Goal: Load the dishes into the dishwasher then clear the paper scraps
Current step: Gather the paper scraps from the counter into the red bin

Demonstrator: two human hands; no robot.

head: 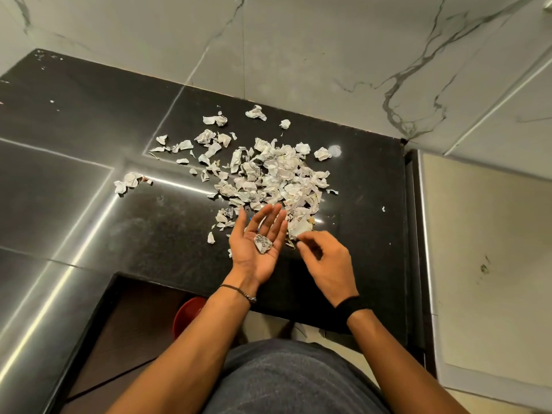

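Far left, the black polished stone tabletop (74, 130) is catching long streaks of reflected light. Moving right, a small crumpled white paper clump (127, 182) is lying apart from the rest, w/ a few loose bits scattered btwn it and the main heap. Lower down, a red round container (186, 316) is showing below the tabletop's front edge, partly hidden by the left forearm. Next, the left hand (254, 252) is facing palm-up near that front edge, fingers straight and slightly spread, i.e. wide and flat, w/ a thin dark bracelet (239, 292) circling the wrist. A grey speckled paper scrap (263, 244) is lying loose on the palm, not gripped. Just beyond the fingertips, the big heap of torn white paper scraps (277, 174) is sitting on the tabletop, w/ stray pieces trailing off toward the wall. Right of the palm, the right hand (327, 261) is showing curled fingers, thumb and forefinger pinching a flat white paper piece (301, 227) at the heap's near edge. A black wristband (351, 307) is wrapping its wrist. Behind, white marble wall tiles (328, 55) w/ grey veins are rising from the tabletop's back edge. Far right, a cream panel (478, 264) is standing beside the tabletop's end.
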